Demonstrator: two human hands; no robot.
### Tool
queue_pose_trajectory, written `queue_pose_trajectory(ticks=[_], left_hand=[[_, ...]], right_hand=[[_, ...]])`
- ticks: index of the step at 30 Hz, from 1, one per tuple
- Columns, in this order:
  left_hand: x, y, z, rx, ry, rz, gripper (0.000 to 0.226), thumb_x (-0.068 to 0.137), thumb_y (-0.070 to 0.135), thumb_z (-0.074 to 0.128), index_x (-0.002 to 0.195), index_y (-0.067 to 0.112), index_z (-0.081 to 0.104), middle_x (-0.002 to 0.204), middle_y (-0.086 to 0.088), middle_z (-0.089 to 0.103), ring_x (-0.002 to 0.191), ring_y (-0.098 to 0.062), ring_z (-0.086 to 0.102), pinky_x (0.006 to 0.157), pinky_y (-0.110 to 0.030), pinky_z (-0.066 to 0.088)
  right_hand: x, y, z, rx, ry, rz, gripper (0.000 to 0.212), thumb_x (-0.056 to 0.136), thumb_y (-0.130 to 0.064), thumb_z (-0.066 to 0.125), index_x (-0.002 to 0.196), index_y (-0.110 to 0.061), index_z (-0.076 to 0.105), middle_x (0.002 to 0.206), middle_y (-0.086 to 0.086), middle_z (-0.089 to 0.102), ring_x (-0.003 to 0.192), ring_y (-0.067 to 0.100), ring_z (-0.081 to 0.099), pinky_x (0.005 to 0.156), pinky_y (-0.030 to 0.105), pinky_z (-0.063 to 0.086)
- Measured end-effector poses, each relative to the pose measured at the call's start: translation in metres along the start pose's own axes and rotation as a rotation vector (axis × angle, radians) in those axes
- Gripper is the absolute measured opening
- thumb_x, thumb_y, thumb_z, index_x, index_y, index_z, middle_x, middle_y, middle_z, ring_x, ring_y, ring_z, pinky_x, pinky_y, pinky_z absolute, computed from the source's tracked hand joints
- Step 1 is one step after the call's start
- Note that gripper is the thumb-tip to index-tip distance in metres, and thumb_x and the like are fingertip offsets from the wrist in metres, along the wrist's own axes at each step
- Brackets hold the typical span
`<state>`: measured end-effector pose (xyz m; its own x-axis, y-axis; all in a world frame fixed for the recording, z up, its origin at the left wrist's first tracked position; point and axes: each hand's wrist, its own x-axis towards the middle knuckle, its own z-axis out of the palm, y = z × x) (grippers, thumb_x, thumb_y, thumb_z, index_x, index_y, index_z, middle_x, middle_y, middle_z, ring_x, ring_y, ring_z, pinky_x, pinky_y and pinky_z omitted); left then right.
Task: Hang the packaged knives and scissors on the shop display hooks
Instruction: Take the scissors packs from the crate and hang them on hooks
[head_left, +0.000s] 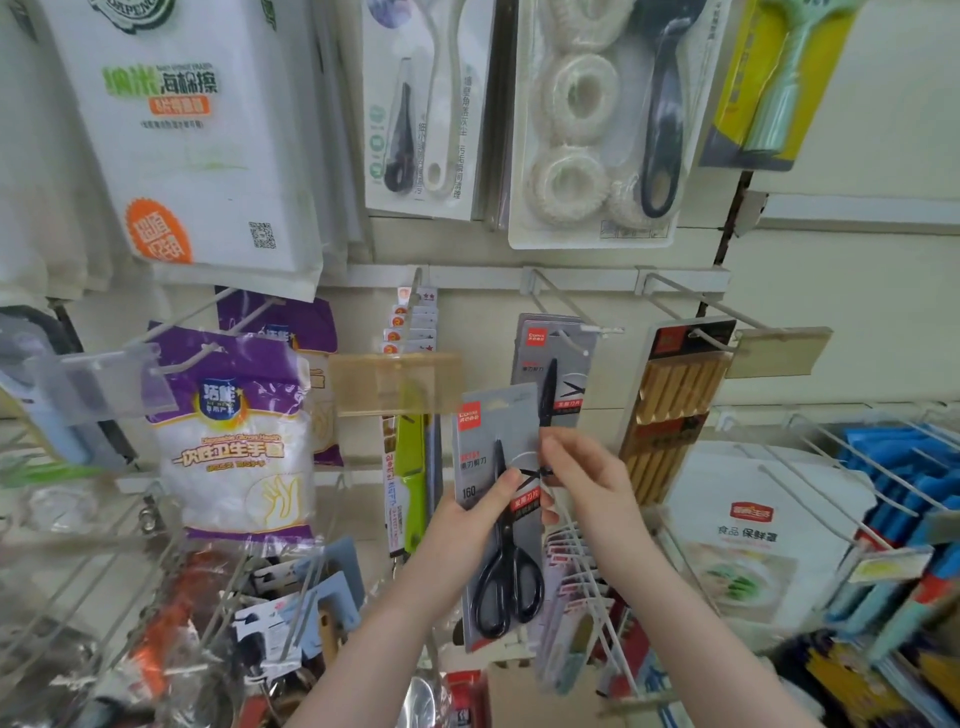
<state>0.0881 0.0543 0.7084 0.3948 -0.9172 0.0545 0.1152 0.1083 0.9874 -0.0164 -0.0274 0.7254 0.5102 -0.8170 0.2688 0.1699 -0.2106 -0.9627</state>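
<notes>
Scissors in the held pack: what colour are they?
The scissors are black; the head view shows them best.

We face a pale panel wall (831, 291) set with wire hooks. The hook (569, 335) just above our fingers (561, 452) carries a hung scissors pack (550, 358). Left of them hang a green knife pack (410, 467) and a glove bag (236, 431); right, a chopsticks pack (670, 410).

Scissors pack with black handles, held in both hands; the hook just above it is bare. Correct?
Not bare: in the head view the hook already carries a second scissors pack. The rest holds: the left hand and right hand both hold the black-handled scissors pack.
</notes>
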Motion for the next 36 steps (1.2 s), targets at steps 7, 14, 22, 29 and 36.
queue_pose_trajectory(ticks=[7, 14, 22, 29, 36], left_hand=[[0.007, 0.002, 0.015, -0.042, -0.081, 0.021, 0.013, 0.082, 0.039, 0.059, 0.094, 0.038, 0.064, 0.09, 0.017, 0.075, 0.092, -0.003, 0.069, 0.084, -0.025, 0.051], [0.012, 0.003, 0.025, -0.076, -0.063, 0.021, 0.016, 0.09, 0.025, 0.056, 0.103, 0.032, 0.062, 0.102, 0.005, 0.073, 0.098, -0.013, 0.069, 0.088, -0.032, 0.054], [0.013, 0.003, 0.027, -0.085, -0.075, 0.043, 0.016, 0.09, 0.024, 0.055, 0.101, 0.033, 0.062, 0.098, 0.008, 0.074, 0.095, -0.011, 0.07, 0.085, -0.029, 0.055], [0.012, 0.009, 0.029, -0.062, 0.013, 0.187, 0.013, 0.087, 0.021, 0.059, 0.098, 0.025, 0.065, 0.088, 0.007, 0.075, 0.086, -0.007, 0.071, 0.074, -0.024, 0.055], [0.037, 0.018, 0.031, 0.0, 0.2, 0.344, 0.012, 0.089, 0.011, 0.06, 0.081, 0.02, 0.06, 0.079, 0.0, 0.062, 0.08, -0.02, 0.058, 0.079, -0.045, 0.051]], right_hand=[[0.001, -0.001, -0.01, -0.052, 0.047, -0.007, 0.013, 0.091, -0.016, 0.056, 0.098, -0.007, 0.063, 0.085, 0.014, 0.065, 0.068, 0.027, 0.055, 0.057, 0.036, 0.045], [0.0, -0.007, -0.017, -0.012, 0.05, -0.057, 0.01, 0.091, -0.008, 0.054, 0.096, -0.003, 0.062, 0.076, 0.0, 0.065, 0.054, -0.003, 0.058, 0.049, 0.009, 0.042], [-0.001, -0.005, -0.017, -0.02, 0.078, -0.049, 0.01, 0.091, -0.012, 0.055, 0.095, -0.012, 0.064, 0.091, 0.002, 0.071, 0.08, 0.013, 0.067, 0.068, 0.023, 0.053], [0.003, -0.008, -0.013, -0.006, 0.198, -0.068, 0.014, 0.092, -0.009, 0.053, 0.085, -0.018, 0.062, 0.084, 0.0, 0.067, 0.08, 0.016, 0.064, 0.079, 0.033, 0.053], [0.02, -0.013, -0.021, -0.02, 0.385, -0.077, 0.017, 0.092, -0.009, 0.054, 0.079, -0.02, 0.056, 0.079, 0.003, 0.062, 0.078, 0.02, 0.059, 0.082, 0.041, 0.051]])
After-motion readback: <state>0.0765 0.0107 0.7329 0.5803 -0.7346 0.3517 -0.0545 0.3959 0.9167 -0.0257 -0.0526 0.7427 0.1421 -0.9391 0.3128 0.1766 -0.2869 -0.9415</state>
